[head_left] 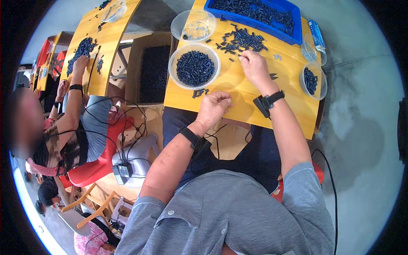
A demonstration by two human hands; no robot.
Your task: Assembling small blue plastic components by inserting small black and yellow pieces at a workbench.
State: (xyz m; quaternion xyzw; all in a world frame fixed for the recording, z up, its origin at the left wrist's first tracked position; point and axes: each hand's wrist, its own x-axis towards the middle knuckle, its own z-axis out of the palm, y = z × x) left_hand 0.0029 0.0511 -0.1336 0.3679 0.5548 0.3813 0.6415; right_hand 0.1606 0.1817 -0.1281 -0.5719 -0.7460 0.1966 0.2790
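Note:
My right hand [255, 70] reaches over the yellow table to the near edge of a loose pile of small black cylindrical parts [246, 40]. Its thumb and fingertips are pinched together, and whatever sits between them is too small to name. My left hand [213, 109] hovers at the table's front edge, fingers curled and closed, their contents hidden. Beside it lies a small cluster of black pieces [199, 92]. Just beyond, a round clear tub [171, 68] is filled with black parts [195, 68]. Dark pointed metal tips [273, 76] show next to my right wrist.
A blue tray [255, 22] of black parts stands at the back. Clear tubs [175, 26] [304, 80] flank the work area, and tiny light pieces [277, 57] lie right of the pile. Left, a cardboard box [135, 72] sits below table height; another person's hand [80, 63] works there.

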